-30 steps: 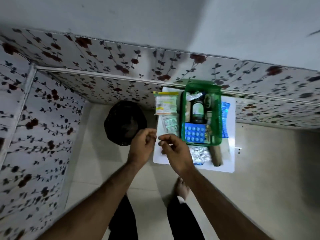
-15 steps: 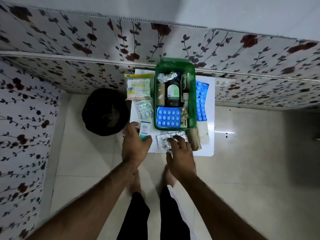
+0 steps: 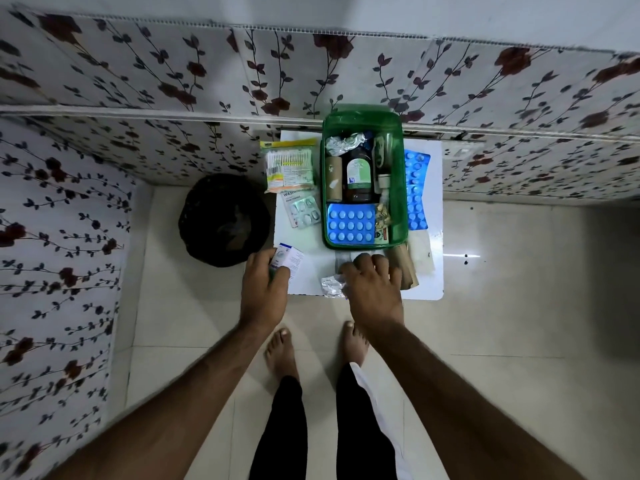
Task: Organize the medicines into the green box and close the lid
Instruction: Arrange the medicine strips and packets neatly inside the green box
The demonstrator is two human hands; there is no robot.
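The green box (image 3: 400,188) stands open on a small white table (image 3: 429,282), holding a dark syrup bottle (image 3: 358,174), a blue blister sheet (image 3: 350,226), a brown roll and foil strips. My left hand (image 3: 264,291) grips a small white medicine carton (image 3: 284,258) at the table's near left corner. My right hand (image 3: 372,289) lies palm down over silver foil blister strips (image 3: 331,285) at the near edge; whether its fingers have closed on them is hidden. A cotton bud pack (image 3: 289,165), a tablet strip (image 3: 304,211) and another blue blister sheet (image 3: 416,188) lie beside the box.
A black round bin (image 3: 223,220) sits on the floor left of the table. Floral panels (image 3: 104,81) wall in the back and left. A brown roll (image 3: 403,263) lies by my right hand. My bare feet (image 3: 282,351) stand on pale tiles just before the table.
My left hand took hold of the white carton and my right hand came down onto the foil strips. The view tilted down, so the table and my feet show more.
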